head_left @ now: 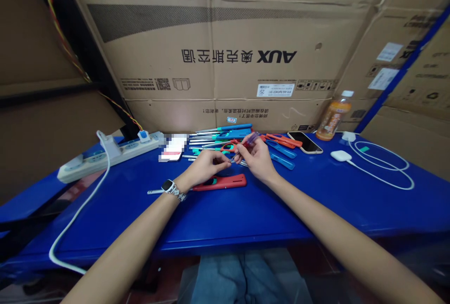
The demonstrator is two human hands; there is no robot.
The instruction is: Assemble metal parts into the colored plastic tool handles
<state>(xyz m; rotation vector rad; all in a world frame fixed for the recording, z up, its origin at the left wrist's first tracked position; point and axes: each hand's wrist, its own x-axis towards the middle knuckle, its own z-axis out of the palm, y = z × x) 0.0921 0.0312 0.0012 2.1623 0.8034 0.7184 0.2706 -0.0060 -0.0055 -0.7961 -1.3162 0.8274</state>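
Both my hands meet over the middle of the blue table (246, 210). My right hand (256, 156) is closed round a small screwdriver (250, 140) with a clear purple handle, its thin metal shaft pointing left and down. My left hand (207, 166), with a watch on its wrist, pinches the tip of that shaft. A red lighter-shaped tool (221, 182) lies on the table just below my hands. Behind them lies a heap of blue, teal and orange tools (228, 136) with metal rods.
A white power strip (108, 154) with a white cable sits at the left. A phone (304, 142), an orange drink bottle (332, 116), a white earbud case (341, 155) and a coiled white cable (383, 163) lie at the right. Cardboard boxes (225, 51) stand behind.
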